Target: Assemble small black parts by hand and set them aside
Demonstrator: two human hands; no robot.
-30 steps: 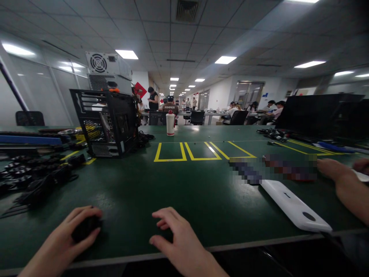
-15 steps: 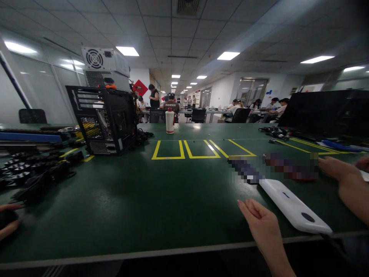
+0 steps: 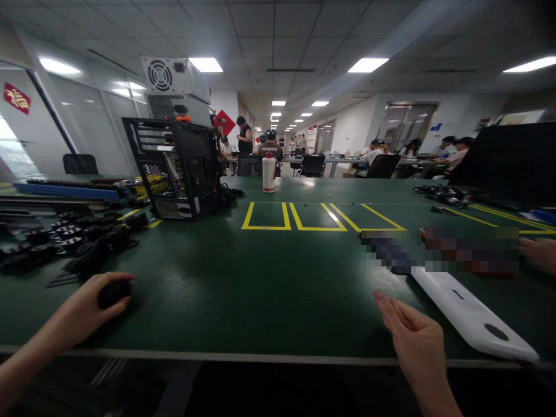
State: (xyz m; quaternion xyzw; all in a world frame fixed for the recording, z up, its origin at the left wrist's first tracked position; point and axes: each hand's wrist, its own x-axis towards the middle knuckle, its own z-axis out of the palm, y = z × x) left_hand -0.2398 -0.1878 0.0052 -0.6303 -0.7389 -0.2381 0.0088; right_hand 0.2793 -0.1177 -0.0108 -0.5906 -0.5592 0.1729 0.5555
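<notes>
My left hand (image 3: 93,304) is over the green table at the left, its thumb and fingers curled round a black rounded object (image 3: 113,294) whose exact kind I cannot make out. Just beyond it lies a pile of black cables and round black parts (image 3: 72,231). On the right, my right hand (image 3: 412,330) hovers near the table's front edge with its fingers curled together. Whatever is inside them, if anything, is hidden. Beside that hand lies a long white device (image 3: 464,307) with a dark round spot, apart from the fingers. A blurred-out dark item (image 3: 386,252) touches its far end.
A black computer case (image 3: 174,168) with power supplies (image 3: 174,78) on top stands at left. Yellow tape outlines (image 3: 266,227) mark the table, with a white bottle (image 3: 268,175) behind. At far right are a blurred-out reddish item (image 3: 471,252) and another person's hand (image 3: 538,255).
The view has turned left, so the table's things sit farther right. My left hand, barely in view before, now shows fully with the black object. My right hand stays curled beside the white device.
</notes>
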